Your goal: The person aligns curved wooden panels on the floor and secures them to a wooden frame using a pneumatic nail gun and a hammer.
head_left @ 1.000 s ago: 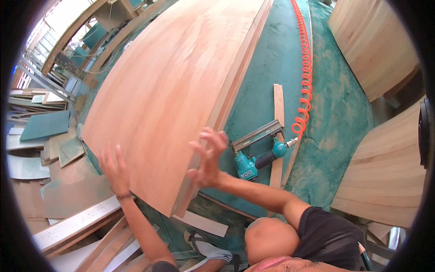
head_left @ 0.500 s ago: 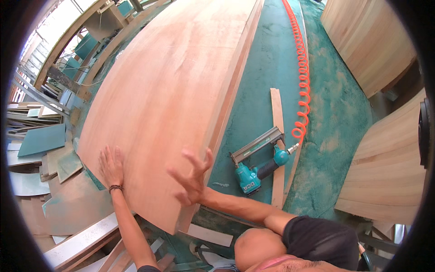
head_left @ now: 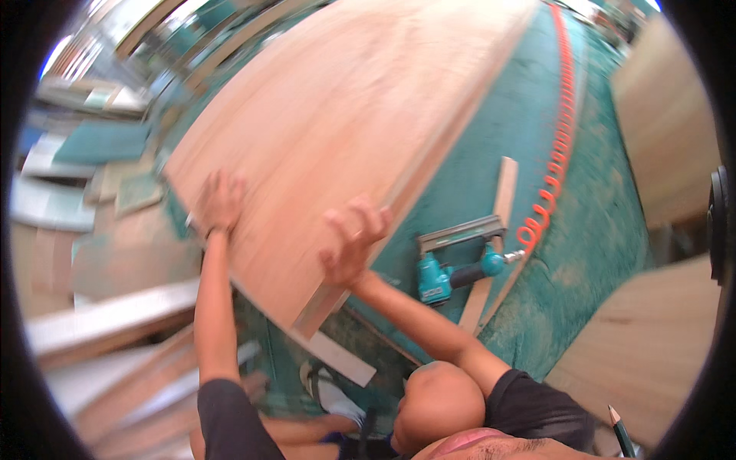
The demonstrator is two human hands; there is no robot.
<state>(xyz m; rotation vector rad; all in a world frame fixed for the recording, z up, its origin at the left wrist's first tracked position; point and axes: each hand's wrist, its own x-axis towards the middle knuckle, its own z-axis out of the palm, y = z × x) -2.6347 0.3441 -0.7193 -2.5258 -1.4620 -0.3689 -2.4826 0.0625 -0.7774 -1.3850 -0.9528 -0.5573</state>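
A large pale wooden panel (head_left: pixel 330 115) lies lengthwise in front of me, its thick side edge facing right. My left hand (head_left: pixel 218 201) rests flat on its near left part, fingers stretched out, a dark bracelet at the wrist. Over the panel's near right edge is my right hand (head_left: pixel 353 241), fingers spread and curved with nothing in them; whether it touches the edge I cannot tell. To its right, a teal and black nail gun (head_left: pixel 435 282) lies on the green worktop (head_left: pixel 452 180), partly over a narrow wooden strip (head_left: pixel 505 186).
An orange coiled air hose (head_left: pixel 566 100) runs from the nail gun to the far end. Two curved-looking wooden panels (head_left: pixel 644 330) stand at the right. Board offcuts (head_left: pixel 103 143) pile up at the left. A flat strip (head_left: pixel 343 359) juts out by the panel's near end.
My view has swung, so the panel, nail gun and hose appear shifted right and the picture is blurred. Both hands keep much the same poses at the panel; the right fingers stay spread.
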